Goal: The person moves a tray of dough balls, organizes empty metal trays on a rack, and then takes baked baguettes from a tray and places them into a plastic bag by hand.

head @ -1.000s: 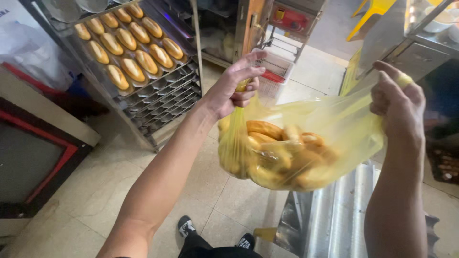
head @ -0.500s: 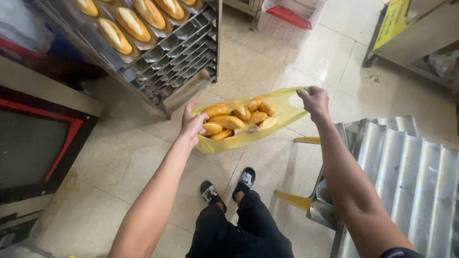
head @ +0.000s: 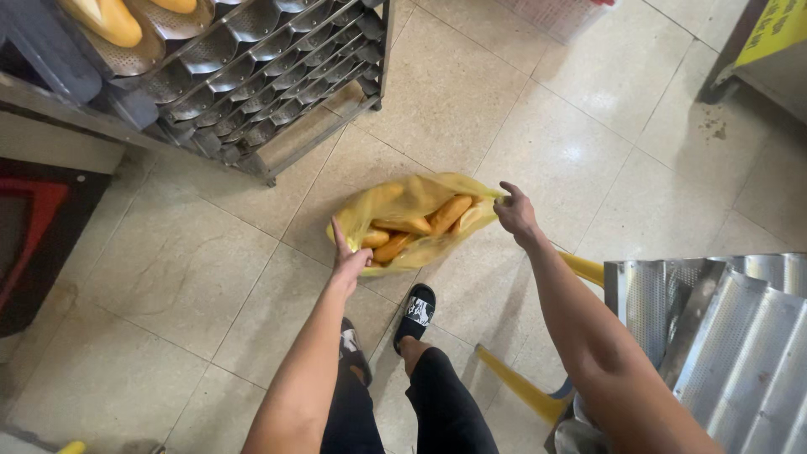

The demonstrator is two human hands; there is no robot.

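Yellow bag [head: 412, 202] of bread loaves [head: 420, 227] between left hand [head: 349, 262] and right hand [head: 514, 212]

Beige tiled floor [head: 588, 126] carries the wheeled bread-tray rack [head: 252, 84], a yellow stand leg [head: 521, 387], and the person's sandalled feet [head: 416, 313].

A yellow plastic bag [head: 412, 220] of bread loaves is seen low over the tiled floor, below the metal rack [head: 252, 76]; a yellow sign [head: 769, 29] is seen far right of the rack.
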